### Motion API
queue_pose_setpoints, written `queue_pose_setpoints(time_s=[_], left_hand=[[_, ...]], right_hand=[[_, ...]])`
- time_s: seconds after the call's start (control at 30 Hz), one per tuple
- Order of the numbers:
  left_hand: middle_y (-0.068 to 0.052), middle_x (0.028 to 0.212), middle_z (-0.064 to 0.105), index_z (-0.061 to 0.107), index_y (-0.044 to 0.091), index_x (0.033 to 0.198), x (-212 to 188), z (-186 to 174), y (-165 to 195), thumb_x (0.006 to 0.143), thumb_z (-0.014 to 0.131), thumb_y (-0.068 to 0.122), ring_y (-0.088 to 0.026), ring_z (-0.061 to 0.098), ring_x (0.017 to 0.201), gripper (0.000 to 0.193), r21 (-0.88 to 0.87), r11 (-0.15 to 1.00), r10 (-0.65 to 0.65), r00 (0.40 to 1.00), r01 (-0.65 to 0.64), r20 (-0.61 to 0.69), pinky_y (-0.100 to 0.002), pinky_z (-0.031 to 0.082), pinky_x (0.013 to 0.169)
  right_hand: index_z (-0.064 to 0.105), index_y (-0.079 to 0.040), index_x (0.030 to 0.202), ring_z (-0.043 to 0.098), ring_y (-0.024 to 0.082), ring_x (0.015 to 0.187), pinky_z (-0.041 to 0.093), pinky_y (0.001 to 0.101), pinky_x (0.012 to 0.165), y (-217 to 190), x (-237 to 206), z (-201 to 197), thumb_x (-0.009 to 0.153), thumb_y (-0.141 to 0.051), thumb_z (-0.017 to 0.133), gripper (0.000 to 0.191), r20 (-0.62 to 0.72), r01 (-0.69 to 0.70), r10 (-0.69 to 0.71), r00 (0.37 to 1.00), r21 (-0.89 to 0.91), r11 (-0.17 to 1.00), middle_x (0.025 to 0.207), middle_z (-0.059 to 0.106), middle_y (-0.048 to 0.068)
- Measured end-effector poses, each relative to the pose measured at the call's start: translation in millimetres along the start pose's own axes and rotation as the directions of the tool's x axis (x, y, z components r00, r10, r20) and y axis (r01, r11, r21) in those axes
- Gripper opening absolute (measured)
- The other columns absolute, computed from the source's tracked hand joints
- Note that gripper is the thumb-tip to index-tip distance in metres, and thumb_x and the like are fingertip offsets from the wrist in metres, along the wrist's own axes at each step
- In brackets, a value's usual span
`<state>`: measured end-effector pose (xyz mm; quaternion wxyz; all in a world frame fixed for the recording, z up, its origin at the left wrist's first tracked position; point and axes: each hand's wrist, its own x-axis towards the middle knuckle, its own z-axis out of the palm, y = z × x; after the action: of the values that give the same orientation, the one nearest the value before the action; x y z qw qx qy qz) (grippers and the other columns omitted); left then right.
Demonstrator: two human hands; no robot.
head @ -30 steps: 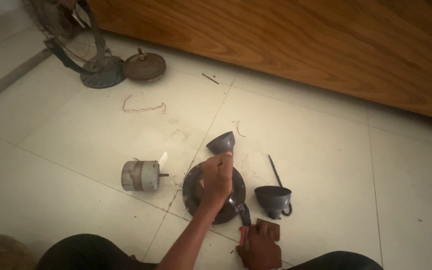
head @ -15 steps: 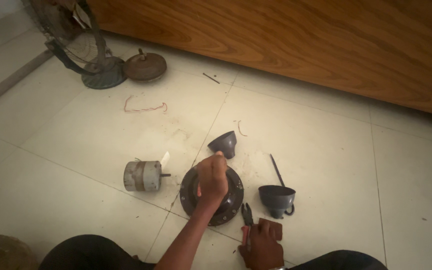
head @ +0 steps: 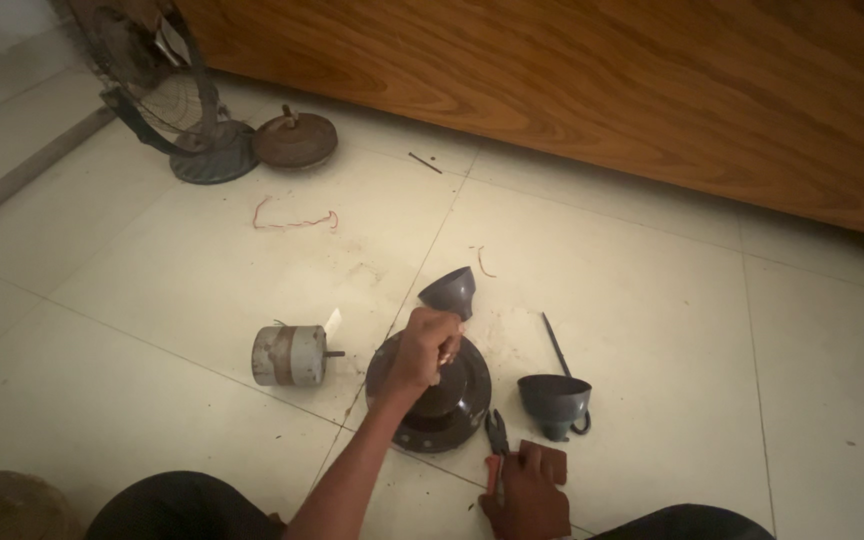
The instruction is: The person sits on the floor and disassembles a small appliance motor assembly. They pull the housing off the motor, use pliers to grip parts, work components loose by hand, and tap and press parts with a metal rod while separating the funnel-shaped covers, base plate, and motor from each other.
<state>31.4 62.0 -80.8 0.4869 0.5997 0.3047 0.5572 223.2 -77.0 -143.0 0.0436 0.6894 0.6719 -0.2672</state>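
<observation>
Left hand [head: 427, 345] closed around something small, atop round dark metal disc [head: 430, 392]; right hand [head: 530, 492] gripping red-handled pliers [head: 495, 445].

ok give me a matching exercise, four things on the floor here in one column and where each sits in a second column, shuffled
Things:
1. pliers
2. red wire
3. motor
4. fan

Places:
a. top left, by the wooden panel
b. on the tile left of the dark disc
c. loose on the tile below the fan base
d. by the right hand, right of the disc

Pairs: 1-d, 2-c, 3-b, 4-a
</observation>
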Motion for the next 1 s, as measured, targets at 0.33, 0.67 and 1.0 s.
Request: queue_pose_setpoints(time_s=[0.33, 0.67, 1.0], left_hand=[[-0.003, 0.069, 0.060, 0.062, 0.009, 0.071, 2, 2, 15, 0.078, 0.063, 0.025, -0.010, 0.049, 0.057, 0.018, -0.203, 0.877, -0.448, 0.894, 0.435, -0.019, -0.025, 0.035, 0.048], [-0.005, 0.057, 0.051, 0.054, 0.006, 0.055, 8, -7, -7, 0.086, 0.066, 0.023, -0.015, 0.047, 0.045, 0.038, -0.333, 0.846, -0.417, 0.906, 0.416, 0.072, -0.032, 0.038, 0.042], [-0.001, 0.056, 0.048, 0.054, 0.008, 0.060, 9, 12, 17, 0.090, 0.063, 0.029, -0.011, 0.042, 0.043, 0.037, -0.161, 0.880, -0.462, 0.884, 0.446, -0.073, -0.030, 0.033, 0.041]], right_hand=[[0.058, -0.011, 0.132, 0.041, 0.036, 0.140, 0.053, 0.0465, 0.104, 10, 12, 25, 0.079, -0.036, 0.081, 0.063, -0.085, 0.008, -0.009, 0.996, -0.015, 1.000, 0.144, 0.040, 0.016], [0.057, -0.016, 0.137, 0.045, 0.039, 0.136, 0.054, 0.0493, 0.100, 6, 6, 14, 0.078, -0.037, 0.078, 0.066, -0.070, 0.008, -0.008, 0.998, 0.002, 1.000, 0.144, 0.038, 0.014], [0.071, -0.009, 0.067, 0.061, 0.038, 0.082, 0.049, 0.0542, 0.071, 34, 43, 33, 0.084, -0.035, 0.074, 0.031, -0.573, 0.343, -0.251, 0.780, 0.056, 0.937, 0.071, 0.067, 0.013]])
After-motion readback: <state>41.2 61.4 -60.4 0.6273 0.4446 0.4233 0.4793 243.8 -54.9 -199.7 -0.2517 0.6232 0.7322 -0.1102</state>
